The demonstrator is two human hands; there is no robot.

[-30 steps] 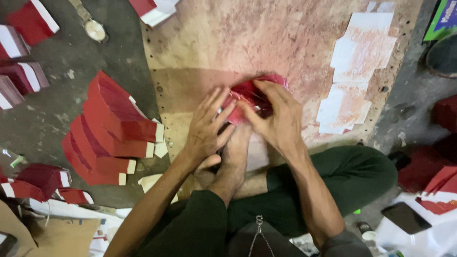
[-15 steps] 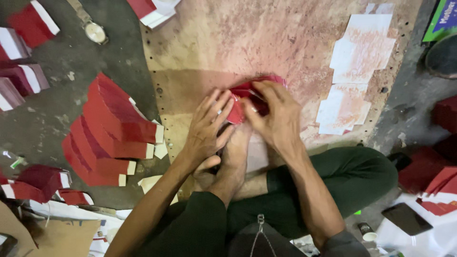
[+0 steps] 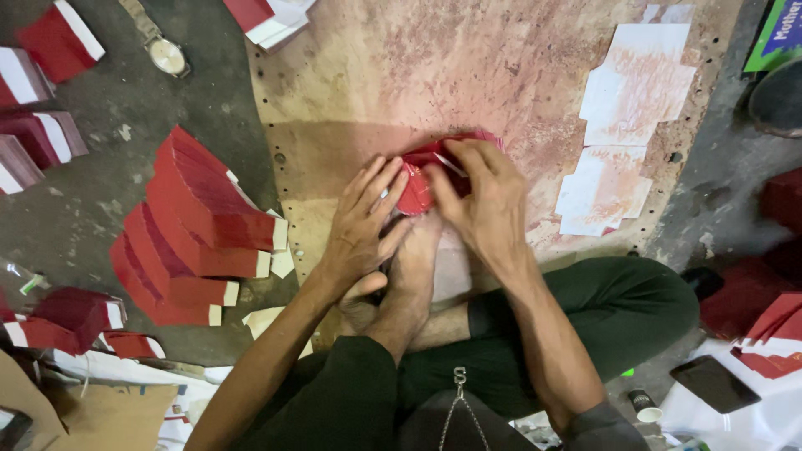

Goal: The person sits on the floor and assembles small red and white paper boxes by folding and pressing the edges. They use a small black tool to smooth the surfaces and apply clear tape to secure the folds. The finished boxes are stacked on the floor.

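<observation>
Red folded paper piece (image 3: 418, 188) down on the stained brown board (image 3: 468, 58), just past the toes of a bare foot (image 3: 413, 276), pinned there between both hands. Left hand (image 3: 359, 230) pressing on its near left edge, fingers spread flat and long. Right hand (image 3: 489, 209) curled over the top and right side, fingertips bent onto the red paper, thumb tucked toward the fold. Dark green trousers (image 3: 618, 309) crossed underneath. Off to the left on the grey floor, fanned stack of red pieces with white ends (image 3: 196, 225). Further up, wristwatch (image 3: 163, 50) lying flat. White paper sheets (image 3: 626, 125) overlapped along the board's right side. Dark phone (image 3: 714, 382) lower right.
</observation>
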